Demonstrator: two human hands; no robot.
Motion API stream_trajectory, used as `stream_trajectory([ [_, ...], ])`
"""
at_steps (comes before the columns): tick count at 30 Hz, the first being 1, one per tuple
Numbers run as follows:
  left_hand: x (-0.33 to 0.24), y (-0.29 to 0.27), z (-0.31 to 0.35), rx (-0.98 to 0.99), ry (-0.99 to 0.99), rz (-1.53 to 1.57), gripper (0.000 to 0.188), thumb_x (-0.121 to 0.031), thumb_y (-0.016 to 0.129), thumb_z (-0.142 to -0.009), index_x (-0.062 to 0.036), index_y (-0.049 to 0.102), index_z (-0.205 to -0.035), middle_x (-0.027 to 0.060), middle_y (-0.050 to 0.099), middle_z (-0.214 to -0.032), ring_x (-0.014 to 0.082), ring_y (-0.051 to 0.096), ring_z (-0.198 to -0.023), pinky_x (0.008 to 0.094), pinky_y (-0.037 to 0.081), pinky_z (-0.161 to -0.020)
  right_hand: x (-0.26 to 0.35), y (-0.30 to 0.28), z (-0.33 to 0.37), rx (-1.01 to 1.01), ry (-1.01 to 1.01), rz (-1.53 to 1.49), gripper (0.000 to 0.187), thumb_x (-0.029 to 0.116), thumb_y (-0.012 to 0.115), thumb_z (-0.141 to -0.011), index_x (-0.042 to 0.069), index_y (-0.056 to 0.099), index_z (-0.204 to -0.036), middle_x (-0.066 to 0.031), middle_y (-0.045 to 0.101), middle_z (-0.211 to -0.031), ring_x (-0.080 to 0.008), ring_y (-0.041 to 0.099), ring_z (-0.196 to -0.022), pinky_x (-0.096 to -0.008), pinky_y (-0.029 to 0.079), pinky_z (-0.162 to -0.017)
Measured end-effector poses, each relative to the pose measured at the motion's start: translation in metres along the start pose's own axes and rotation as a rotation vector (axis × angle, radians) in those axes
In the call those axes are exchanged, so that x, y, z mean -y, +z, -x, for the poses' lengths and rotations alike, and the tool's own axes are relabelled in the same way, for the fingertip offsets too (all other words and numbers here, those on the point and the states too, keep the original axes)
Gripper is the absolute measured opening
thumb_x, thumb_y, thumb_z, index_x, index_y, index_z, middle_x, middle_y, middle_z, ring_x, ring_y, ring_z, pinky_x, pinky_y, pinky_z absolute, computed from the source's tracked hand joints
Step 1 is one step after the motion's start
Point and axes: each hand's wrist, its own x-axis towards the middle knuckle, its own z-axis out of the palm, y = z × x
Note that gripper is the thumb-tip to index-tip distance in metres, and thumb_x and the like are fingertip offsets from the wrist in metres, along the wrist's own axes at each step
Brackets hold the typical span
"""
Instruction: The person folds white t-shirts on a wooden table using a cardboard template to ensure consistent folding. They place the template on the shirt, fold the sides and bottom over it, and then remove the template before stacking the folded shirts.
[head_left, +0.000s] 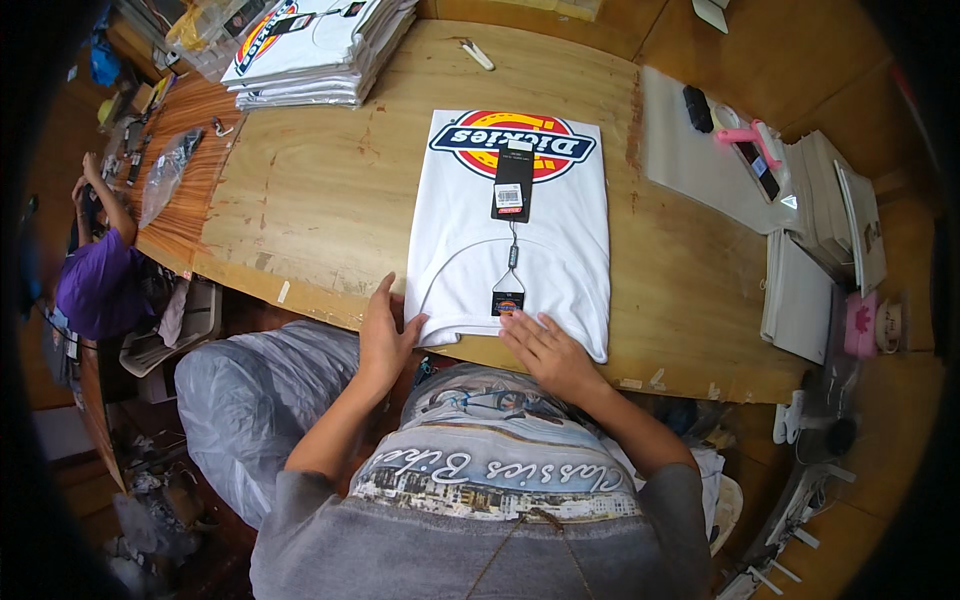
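A folded white T-shirt (460, 220) lies on the wooden table in front of me, its collar toward me and a red, yellow and navy logo at the far end. A black hang tag (511, 180) with a white sticker rests on it, tied by a cord near the dark neck label (507, 303). At the shirt's near left corner is my left hand (385, 332), fingers apart, thumb touching the edge. My right hand (548, 352) lies flat with fingers stretched out over the near edge, just below the neck label. Neither hand grips anything.
A stack of folded white shirts (300, 75) stands at the far left of the table (310, 200). A small white-handled tool (478, 55) lies at the back. To the right are a phone (757, 172), a pink device (745, 135) and paper stacks (800, 300). A person in purple (100, 285) sits left.
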Motion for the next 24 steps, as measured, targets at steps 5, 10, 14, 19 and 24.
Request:
stream_trajectory([
  [5, -0.017, 0.014, 0.008, 0.01, -0.107, 0.037, 0.067, -0.013, 0.069, -0.062, 0.004, 0.035, -0.117, 0.0159, 0.057, -0.067, 0.0259, 0.056, -0.058, 0.0308, 0.045, -0.056, 0.02, 0.014, 0.032, -0.068, 0.465, -0.836, 0.034, 0.002, 0.048, -0.079, -0.004, 0.043, -0.113, -0.0146, 0.049, -0.113, -0.0267, 0.05, -0.101, -0.0302, 0.041, -0.084],
  [10, -0.018, 0.024, 0.012, 0.379, -0.331, 0.311, 0.038, -0.02, 0.065, -0.069, 0.0068, 0.055, -0.093, 0.0176, 0.06, -0.084, 0.0179, 0.059, -0.07, 0.0271, 0.046, -0.063, 0.008, 0.009, 0.039, -0.105, 0.931, -2.298, 0.042, 0.02, 0.045, -0.085, -0.003, 0.034, -0.119, -0.0168, 0.043, -0.118, -0.0251, 0.045, -0.107, -0.0326, 0.036, -0.09],
  [14, -0.055, 0.032, 0.027, 0.525, -0.347, 0.633, 0.039, -0.021, 0.064, -0.071, 0.0075, 0.053, -0.096, 0.0129, 0.06, -0.086, 0.0153, 0.057, -0.073, 0.0262, 0.046, -0.065, 0.014, 0.006, 0.024, -0.42, 0.973, -2.509, 0.04, 0.022, 0.048, -0.084, 0.001, 0.036, -0.116, -0.0134, 0.043, -0.117, -0.0234, 0.043, -0.108, -0.0381, 0.035, -0.09],
  [19, -0.08, 0.045, 0.03, 0.593, -0.005, 0.481, 0.03, -0.016, 0.063, -0.071, 0.004, 0.055, -0.092, 0.0114, 0.06, -0.082, 0.0139, 0.057, -0.073, 0.0271, 0.046, -0.065, -0.008, 0.012, 0.001, -0.956, 0.95, -2.142, 0.038, -0.001, 0.051, -0.077, 0.005, 0.039, -0.113, -0.0078, 0.047, -0.106, -0.0218, 0.046, -0.1, -0.0395, 0.038, -0.087],
  [24, -0.11, 0.027, 0.006, 0.48, 0.353, 0.604, 0.031, -0.018, 0.068, -0.068, 0.0036, 0.054, -0.086, 0.0131, 0.058, -0.072, 0.0193, 0.057, -0.066, 0.0294, 0.045, -0.059, -0.03, -0.026, -0.032, -0.967, 0.794, -1.842, 0.042, -0.002, 0.052, -0.076, 0.002, 0.038, -0.115, -0.0065, 0.046, -0.107, -0.0194, 0.046, -0.099, -0.0337, 0.036, -0.089],
])
